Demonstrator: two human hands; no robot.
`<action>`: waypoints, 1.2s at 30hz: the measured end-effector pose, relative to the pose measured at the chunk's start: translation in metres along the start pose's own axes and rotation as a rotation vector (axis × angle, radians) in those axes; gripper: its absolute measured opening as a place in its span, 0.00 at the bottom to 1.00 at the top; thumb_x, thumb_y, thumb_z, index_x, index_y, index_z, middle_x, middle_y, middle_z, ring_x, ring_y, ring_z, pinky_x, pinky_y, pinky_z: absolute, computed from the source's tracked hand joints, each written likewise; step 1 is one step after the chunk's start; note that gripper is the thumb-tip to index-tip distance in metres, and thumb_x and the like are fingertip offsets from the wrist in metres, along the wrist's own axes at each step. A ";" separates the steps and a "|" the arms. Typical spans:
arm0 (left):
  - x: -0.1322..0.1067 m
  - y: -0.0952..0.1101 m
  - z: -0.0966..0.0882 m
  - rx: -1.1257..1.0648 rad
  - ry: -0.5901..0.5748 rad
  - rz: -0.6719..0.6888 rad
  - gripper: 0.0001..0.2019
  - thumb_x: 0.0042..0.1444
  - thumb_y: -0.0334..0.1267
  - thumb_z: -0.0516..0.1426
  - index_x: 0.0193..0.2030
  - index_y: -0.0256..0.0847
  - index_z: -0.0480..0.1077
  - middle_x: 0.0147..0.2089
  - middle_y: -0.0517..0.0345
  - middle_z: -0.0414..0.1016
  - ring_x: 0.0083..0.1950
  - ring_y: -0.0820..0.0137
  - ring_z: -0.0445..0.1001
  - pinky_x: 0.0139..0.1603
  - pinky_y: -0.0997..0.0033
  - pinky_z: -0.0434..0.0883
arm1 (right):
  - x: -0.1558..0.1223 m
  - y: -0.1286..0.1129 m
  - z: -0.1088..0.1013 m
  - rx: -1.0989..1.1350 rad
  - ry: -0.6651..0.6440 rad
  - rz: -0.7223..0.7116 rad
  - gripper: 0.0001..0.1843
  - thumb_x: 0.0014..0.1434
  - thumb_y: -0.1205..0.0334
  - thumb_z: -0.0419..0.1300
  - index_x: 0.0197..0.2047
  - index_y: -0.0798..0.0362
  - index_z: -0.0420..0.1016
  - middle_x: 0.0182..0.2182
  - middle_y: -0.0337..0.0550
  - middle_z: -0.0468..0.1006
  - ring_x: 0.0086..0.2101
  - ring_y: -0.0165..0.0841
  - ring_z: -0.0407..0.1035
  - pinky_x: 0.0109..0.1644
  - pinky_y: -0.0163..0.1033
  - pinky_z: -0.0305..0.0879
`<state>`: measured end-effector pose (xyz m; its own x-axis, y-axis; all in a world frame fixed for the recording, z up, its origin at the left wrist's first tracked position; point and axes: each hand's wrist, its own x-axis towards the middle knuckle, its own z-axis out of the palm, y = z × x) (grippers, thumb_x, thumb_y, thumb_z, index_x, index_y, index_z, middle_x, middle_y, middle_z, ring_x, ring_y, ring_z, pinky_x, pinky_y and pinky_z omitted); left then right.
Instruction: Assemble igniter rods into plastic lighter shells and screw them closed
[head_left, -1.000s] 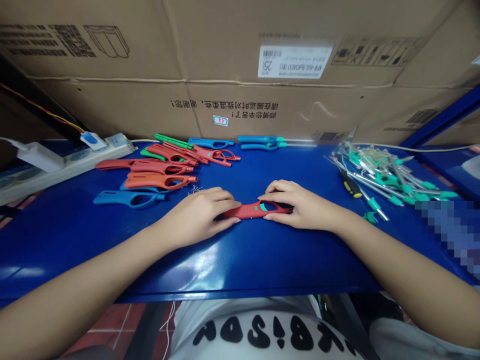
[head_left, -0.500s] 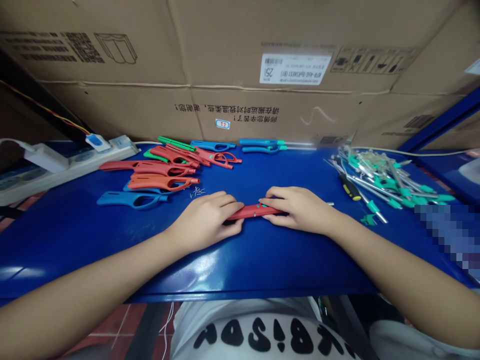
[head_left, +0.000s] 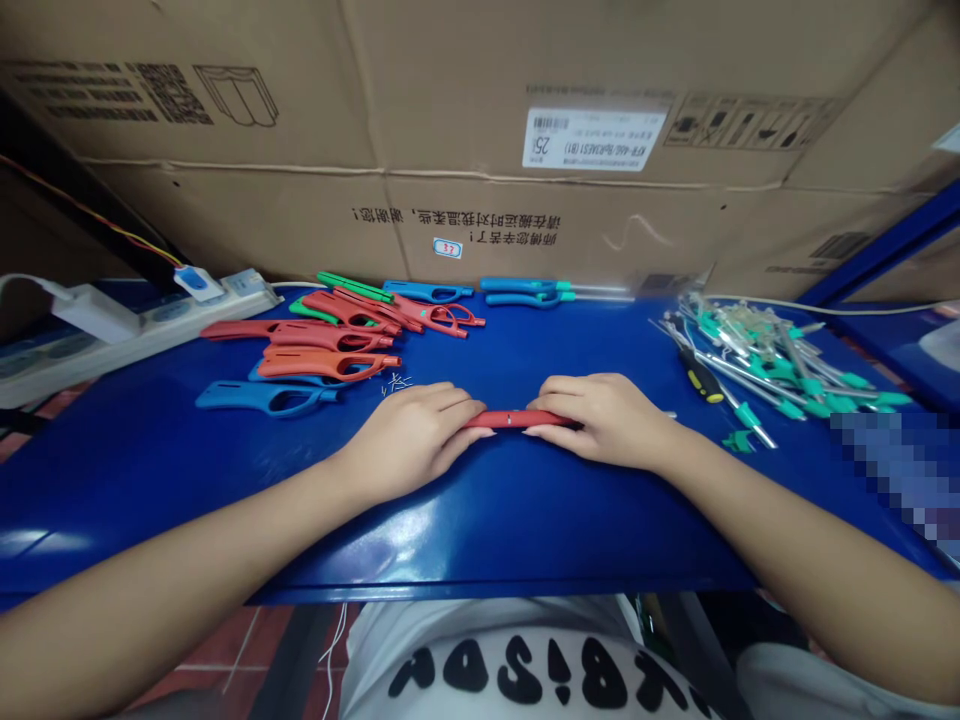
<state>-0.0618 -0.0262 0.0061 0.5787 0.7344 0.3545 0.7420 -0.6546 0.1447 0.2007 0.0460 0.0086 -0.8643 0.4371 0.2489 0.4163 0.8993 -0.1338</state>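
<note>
A red lighter, the long-nosed kind, lies level between my two hands above the blue table. My left hand pinches its left end between thumb and fingers. At the other end my right hand grips it the same way, and a short bit of metal tube shows past that hand. The lighter's narrow edge faces me, with a small slot near its middle; both ends are covered by my fingers. Small metal pins lie just beyond my left hand.
Red, orange, green and blue lighter shells lie at the left. Two blue lighters with metal tubes rest by the cardboard box. On the right are a screwdriver and a heap of tubes with green parts. A power strip stands far left.
The red lighter has been rolled in my fingers, so its narrow edge now faces me and the green bits no longer show. Both hands keep hold of it in nearly the same place.
</note>
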 end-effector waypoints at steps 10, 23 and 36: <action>0.000 -0.003 -0.002 -0.073 0.069 -0.003 0.18 0.66 0.42 0.58 0.60 0.37 0.70 0.45 0.51 0.79 0.43 0.64 0.77 0.42 0.67 0.73 | -0.001 0.001 -0.007 0.064 0.089 0.094 0.18 0.68 0.48 0.57 0.35 0.54 0.75 0.31 0.40 0.78 0.29 0.29 0.70 0.32 0.35 0.56; -0.003 0.000 -0.003 -0.037 0.118 0.080 0.17 0.69 0.48 0.54 0.48 0.38 0.77 0.30 0.56 0.80 0.27 0.68 0.77 0.30 0.70 0.68 | 0.003 -0.013 -0.009 0.310 -0.044 0.002 0.20 0.69 0.49 0.56 0.57 0.52 0.73 0.47 0.47 0.79 0.43 0.36 0.74 0.44 0.39 0.67; -0.003 -0.003 0.002 -0.203 0.015 -0.071 0.17 0.69 0.50 0.53 0.49 0.42 0.78 0.36 0.55 0.83 0.32 0.67 0.80 0.33 0.71 0.69 | 0.002 -0.010 -0.016 0.261 -0.067 0.010 0.15 0.71 0.54 0.53 0.51 0.50 0.77 0.46 0.43 0.82 0.45 0.34 0.76 0.46 0.38 0.68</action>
<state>-0.0648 -0.0261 0.0030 0.5215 0.7781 0.3501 0.6963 -0.6253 0.3524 0.1989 0.0379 0.0264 -0.8811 0.4359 0.1835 0.3453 0.8579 -0.3805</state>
